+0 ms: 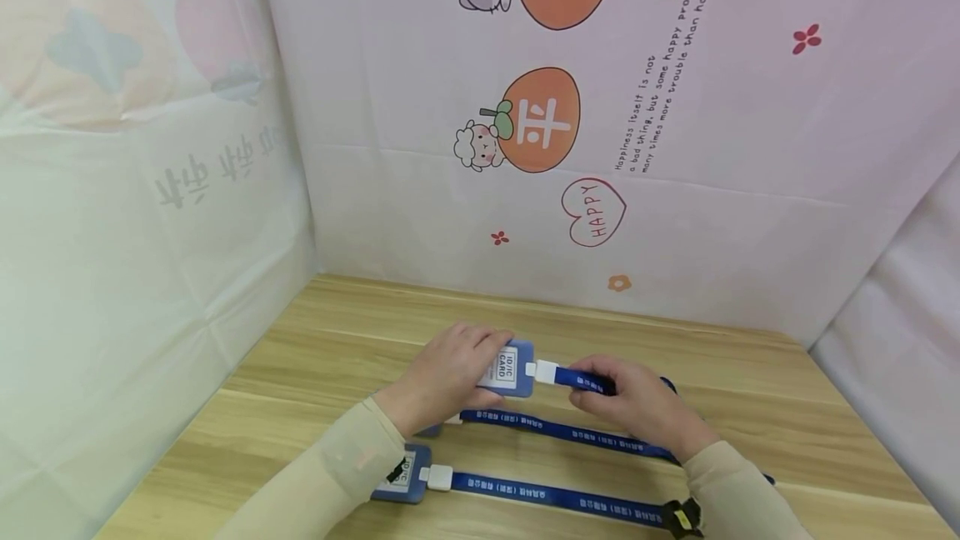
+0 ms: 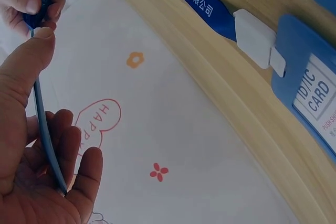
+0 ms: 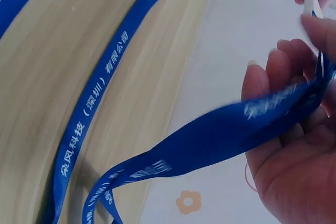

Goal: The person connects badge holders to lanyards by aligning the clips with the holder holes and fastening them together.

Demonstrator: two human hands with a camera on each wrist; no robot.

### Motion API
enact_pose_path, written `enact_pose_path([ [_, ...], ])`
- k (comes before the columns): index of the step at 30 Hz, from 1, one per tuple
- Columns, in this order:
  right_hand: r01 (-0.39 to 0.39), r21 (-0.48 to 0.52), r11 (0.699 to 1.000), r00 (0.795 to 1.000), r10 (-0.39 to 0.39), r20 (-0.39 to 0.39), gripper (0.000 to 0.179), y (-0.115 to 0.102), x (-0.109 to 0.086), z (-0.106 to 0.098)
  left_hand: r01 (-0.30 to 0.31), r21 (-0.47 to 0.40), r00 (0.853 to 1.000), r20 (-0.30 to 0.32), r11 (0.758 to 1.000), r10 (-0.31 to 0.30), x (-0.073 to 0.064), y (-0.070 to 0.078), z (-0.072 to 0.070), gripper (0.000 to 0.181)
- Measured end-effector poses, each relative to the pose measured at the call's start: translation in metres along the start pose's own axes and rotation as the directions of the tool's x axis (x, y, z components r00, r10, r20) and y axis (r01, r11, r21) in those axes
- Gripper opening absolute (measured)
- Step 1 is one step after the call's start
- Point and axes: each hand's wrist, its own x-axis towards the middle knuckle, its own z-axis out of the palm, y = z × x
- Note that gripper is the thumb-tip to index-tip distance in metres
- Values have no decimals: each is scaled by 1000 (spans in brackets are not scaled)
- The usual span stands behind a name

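Note:
My left hand (image 1: 450, 369) holds a blue ID card holder (image 1: 519, 367) with a white card reading "ID/IC CARD". In the left wrist view this holder (image 2: 43, 129) is seen edge-on between thumb and fingers. A white clip (image 1: 546, 372) joins it to a dark blue lanyard (image 1: 581, 379) with white lettering. My right hand (image 1: 641, 407) grips the strap close to the clip. In the right wrist view the rest of the strap (image 3: 210, 142) trails from that hand, twisted, down towards the table.
Nearer me on the wooden table (image 1: 300, 357) lie two more lanyards, a middle strap (image 1: 555, 430) and a front strap (image 1: 555, 497). The front card holder (image 1: 412, 473) is partly covered by my left forearm. White printed cloth (image 1: 420, 215) walls the back and sides.

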Motion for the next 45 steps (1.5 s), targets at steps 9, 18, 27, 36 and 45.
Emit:
enact_pose_path([
  [9, -4, 40, 999, 999, 5, -34, 22, 0, -3, -3, 25, -30, 1000, 14, 999, -24, -2, -3, -1, 83],
  [18, -28, -5, 1000, 997, 27, -68, 23, 3, -4, -5, 65, -41, 997, 33, 997, -64, -6, -8, -5, 85],
  [27, -20, -70, 997, 996, 14, -86, 24, 8, -4, -9, 87, -51, 996, 35, 995, -85, -11, -14, -7, 86],
  [36, -23, -150, 988, 992, 4, -124, 28, 10, -7, -13, 110, -70, 993, 52, 991, -107, -15, -20, -8, 88],
  [45, -49, -187, 981, 991, 26, -128, 32, 12, -8, -19, 139, -70, 990, 45, 988, -136, -18, -26, -9, 85],
])
